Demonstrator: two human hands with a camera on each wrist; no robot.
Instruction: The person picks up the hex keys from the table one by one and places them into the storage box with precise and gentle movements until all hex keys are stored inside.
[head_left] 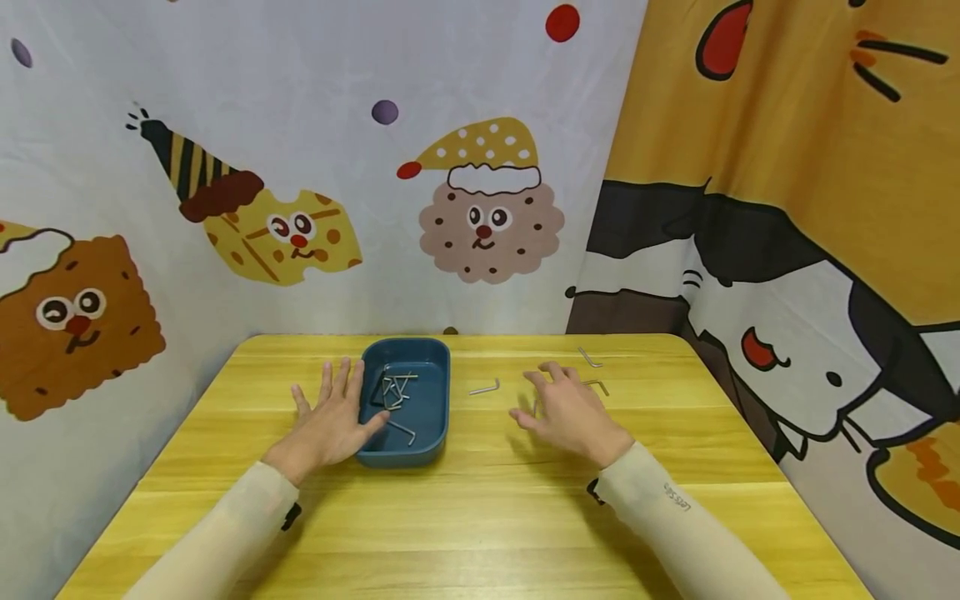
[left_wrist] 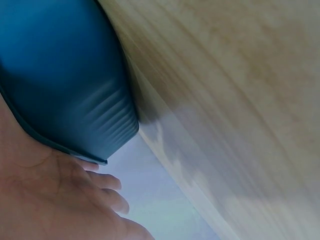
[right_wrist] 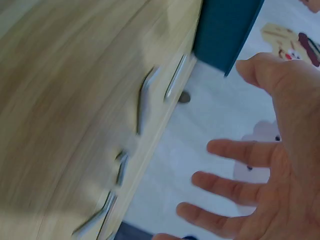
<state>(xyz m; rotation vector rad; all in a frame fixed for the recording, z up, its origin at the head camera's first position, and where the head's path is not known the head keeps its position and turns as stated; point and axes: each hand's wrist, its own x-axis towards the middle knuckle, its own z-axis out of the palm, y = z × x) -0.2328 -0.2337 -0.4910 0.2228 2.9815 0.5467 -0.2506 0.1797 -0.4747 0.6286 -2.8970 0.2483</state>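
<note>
A dark blue tray [head_left: 402, 459] stands on the table, holding several L-shaped hex keys [head_left: 401, 431]. My left hand [head_left: 330, 427] rests against the tray's left rim, fingers spread and thumb reaching over the edge. In the left wrist view, its palm lies along the tray's wall [left_wrist: 60, 65]. To the right, my right hand [head_left: 573, 414] hovers over the table with fingers apart and nothing in them. Under its fingers, one hex key [head_left: 536, 407] is partly hidden. Several silver hex keys [right_wrist: 141, 105] lie below that hand in the right wrist view.
Between tray and right hand lies a single hex key [head_left: 485, 388]. Beyond the right hand are two more, a farther hex key [head_left: 590, 358] and a nearer one [head_left: 600, 386]. A patterned curtain [head_left: 315, 100] hangs behind the wooden table [head_left: 465, 533].
</note>
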